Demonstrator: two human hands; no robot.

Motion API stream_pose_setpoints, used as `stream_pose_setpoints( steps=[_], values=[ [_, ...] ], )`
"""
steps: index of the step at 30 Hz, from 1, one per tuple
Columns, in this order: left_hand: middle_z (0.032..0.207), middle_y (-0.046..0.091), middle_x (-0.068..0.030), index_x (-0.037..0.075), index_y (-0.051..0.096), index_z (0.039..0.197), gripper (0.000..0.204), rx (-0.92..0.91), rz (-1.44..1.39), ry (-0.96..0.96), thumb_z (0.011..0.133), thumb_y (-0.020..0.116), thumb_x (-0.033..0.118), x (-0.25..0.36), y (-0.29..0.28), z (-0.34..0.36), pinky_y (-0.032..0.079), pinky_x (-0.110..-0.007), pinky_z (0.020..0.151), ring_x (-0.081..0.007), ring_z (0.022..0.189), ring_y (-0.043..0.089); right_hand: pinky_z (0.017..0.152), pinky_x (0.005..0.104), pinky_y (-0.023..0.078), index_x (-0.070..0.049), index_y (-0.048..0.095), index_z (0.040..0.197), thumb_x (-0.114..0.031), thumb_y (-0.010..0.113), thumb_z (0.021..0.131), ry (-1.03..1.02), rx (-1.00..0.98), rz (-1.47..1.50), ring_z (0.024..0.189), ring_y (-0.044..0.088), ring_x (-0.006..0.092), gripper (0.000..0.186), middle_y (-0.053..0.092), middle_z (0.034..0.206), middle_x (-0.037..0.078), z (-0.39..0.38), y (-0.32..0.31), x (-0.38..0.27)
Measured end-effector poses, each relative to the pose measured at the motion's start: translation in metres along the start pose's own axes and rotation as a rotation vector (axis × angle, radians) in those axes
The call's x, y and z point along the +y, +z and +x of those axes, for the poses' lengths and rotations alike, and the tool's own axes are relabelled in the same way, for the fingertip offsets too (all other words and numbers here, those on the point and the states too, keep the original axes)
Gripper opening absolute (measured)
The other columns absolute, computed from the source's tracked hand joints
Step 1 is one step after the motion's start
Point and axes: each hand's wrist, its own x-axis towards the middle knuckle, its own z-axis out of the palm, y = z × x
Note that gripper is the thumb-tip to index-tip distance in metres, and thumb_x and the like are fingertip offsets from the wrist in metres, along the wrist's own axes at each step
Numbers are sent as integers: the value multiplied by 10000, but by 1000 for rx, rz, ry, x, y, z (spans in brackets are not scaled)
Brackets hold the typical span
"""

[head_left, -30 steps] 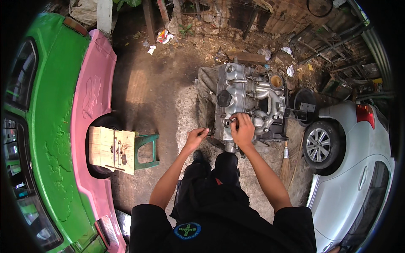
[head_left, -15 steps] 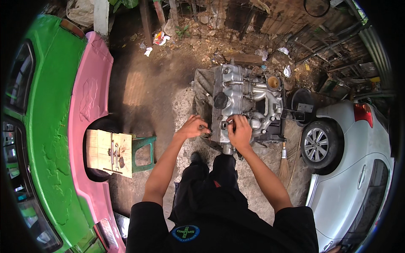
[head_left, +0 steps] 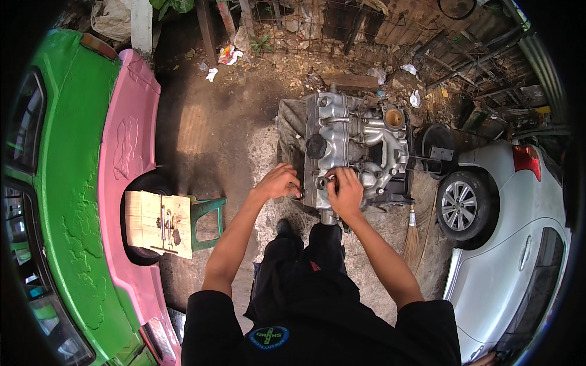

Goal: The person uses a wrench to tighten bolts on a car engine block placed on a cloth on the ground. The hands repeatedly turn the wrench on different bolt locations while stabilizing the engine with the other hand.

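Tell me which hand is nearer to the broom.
Right. The right hand is over the engine, left of the broom and somewhat farther forward; the left hand is well farther left, by the engine's left edge.

Over on the left I see a green-and-pink vehicle [head_left: 73,152], its paint wrinkled, with a green stool [head_left: 195,221] beside its wheel. A silver car [head_left: 513,274] stands on the right, a straw broom [head_left: 411,239] near its wheel [head_left: 461,206]. Beyond, a wooden plank [head_left: 351,82] and a crumpled wrapper [head_left: 230,55] lie on dirt.
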Motion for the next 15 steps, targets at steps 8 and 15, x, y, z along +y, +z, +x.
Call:
stream_pose_setpoints(
  steps=[8, 15],
  values=[
    [896, 669, -42, 127, 816, 856, 302, 27, 70, 29, 648, 859, 342, 11, -12, 8, 416, -407, 1047, -265, 1055, 580, 767, 457, 511, -86, 651, 942, -153, 628, 834, 6, 7, -2, 891, 609, 335, 130, 597, 896, 110, 0, 1, 0],
    [944, 710, -88, 96, 807, 893, 343, 34, 115, 39, 671, 866, 351, 10, -11, 15, 424, -460, 1054, -293, 1126, 600, 763, 452, 512, -101, 656, 931, -148, 631, 829, 13, 21, 26, 875, 610, 328, 115, 593, 885, 98, 0, 0, -2]
  ],
)
